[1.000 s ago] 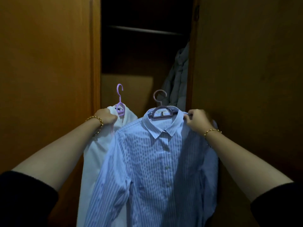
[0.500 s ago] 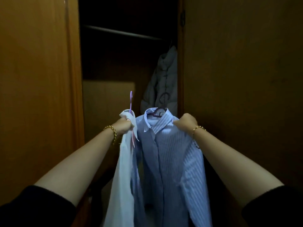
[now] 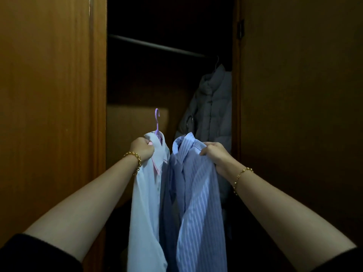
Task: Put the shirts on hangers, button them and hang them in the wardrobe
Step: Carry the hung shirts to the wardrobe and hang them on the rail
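White shirt clenched in left hand | striped shirt gripped by right hand | best raise hook, just above fingers, onto rail

no readable text, labels, brands or numbers on anything in view

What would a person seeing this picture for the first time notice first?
Two shirts fill the middle: the left hand grips a white shirt on a purple hanger, and the right hand grips a blue striped shirt. Behind them, in the dark open wardrobe, a grey padded jacket hangs at the right end of the rail.
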